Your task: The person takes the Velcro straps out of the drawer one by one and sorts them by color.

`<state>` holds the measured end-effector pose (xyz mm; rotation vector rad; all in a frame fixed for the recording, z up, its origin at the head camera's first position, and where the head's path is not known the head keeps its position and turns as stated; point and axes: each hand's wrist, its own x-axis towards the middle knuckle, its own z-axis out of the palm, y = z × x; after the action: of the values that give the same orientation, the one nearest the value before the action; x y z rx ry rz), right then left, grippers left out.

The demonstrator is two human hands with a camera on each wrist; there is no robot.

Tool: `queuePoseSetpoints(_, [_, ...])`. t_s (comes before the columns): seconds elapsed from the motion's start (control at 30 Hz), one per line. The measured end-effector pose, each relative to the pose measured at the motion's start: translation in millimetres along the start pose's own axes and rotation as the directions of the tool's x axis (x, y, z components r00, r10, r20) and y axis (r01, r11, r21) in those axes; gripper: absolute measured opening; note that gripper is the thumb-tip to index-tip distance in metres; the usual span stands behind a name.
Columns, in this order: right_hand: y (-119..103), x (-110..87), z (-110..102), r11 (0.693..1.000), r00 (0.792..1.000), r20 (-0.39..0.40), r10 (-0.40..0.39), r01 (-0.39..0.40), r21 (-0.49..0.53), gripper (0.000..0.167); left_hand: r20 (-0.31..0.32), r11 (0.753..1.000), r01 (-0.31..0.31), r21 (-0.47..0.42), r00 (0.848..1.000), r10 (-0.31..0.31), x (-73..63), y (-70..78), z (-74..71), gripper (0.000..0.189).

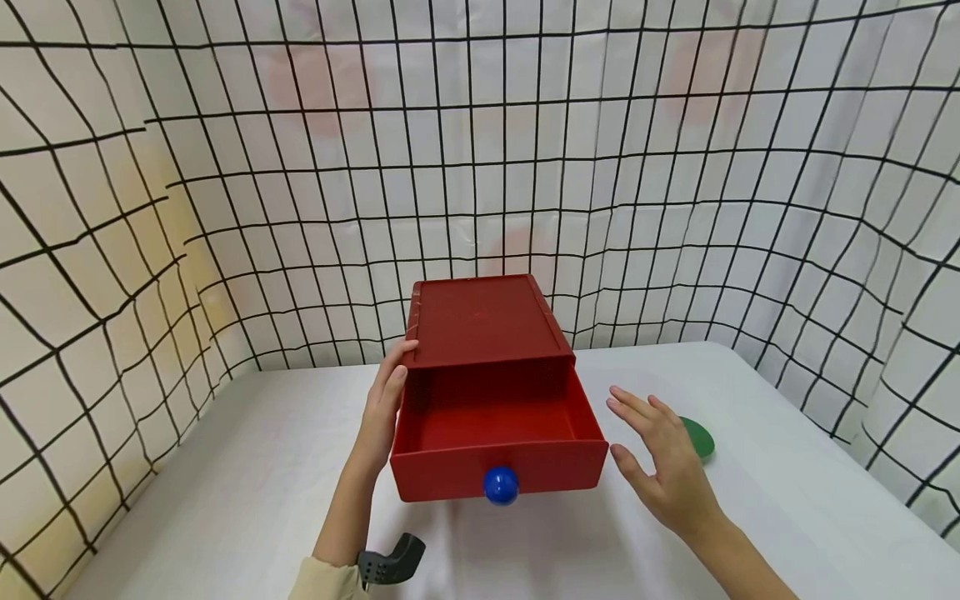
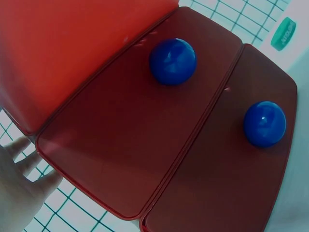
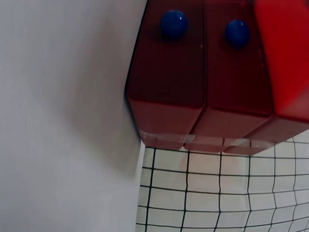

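Note:
A red drawer unit (image 1: 483,321) stands on the table, its top drawer (image 1: 438,473) pulled out and bare inside. The drawer's front carries a round blue knob (image 1: 501,486). My left hand (image 1: 381,417) rests along the unit's left side, thumb and fingers extended near its top front corner. To the right of the drawer, my right hand (image 1: 663,462) is held apart from it with fingers spread and nothing in them. Below the pulled-out drawer, the left wrist view shows two closed drawers, with an upper blue knob (image 2: 173,62) and a lower blue knob (image 2: 264,123).
A green oval (image 1: 699,437) lies on the white table (image 1: 247,467), partly behind my right hand. Light lettering shows on a green oval in the left wrist view. White walls with a black grid (image 1: 480,183) enclose the back and sides.

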<state>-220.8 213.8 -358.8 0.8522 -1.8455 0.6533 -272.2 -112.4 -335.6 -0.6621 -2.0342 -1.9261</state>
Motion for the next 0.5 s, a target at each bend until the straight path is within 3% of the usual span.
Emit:
queuePoseSetpoints(0.27, [-9,1.1,2,0.997,0.997,-0.026,-0.072,0.072,-0.003,0.049,0.007,1.000,0.001,-0.003,1.000,0.000,0.3,-2.4,-1.1,0.040])
queuePoseSetpoints(0.5, [-18,8.3,4,0.971,0.970,-0.081,-0.231,0.235,0.046,0.042,0.004,1.000,-0.009,0.003,1.000,0.009,1.1,-2.3,-0.2,0.039])
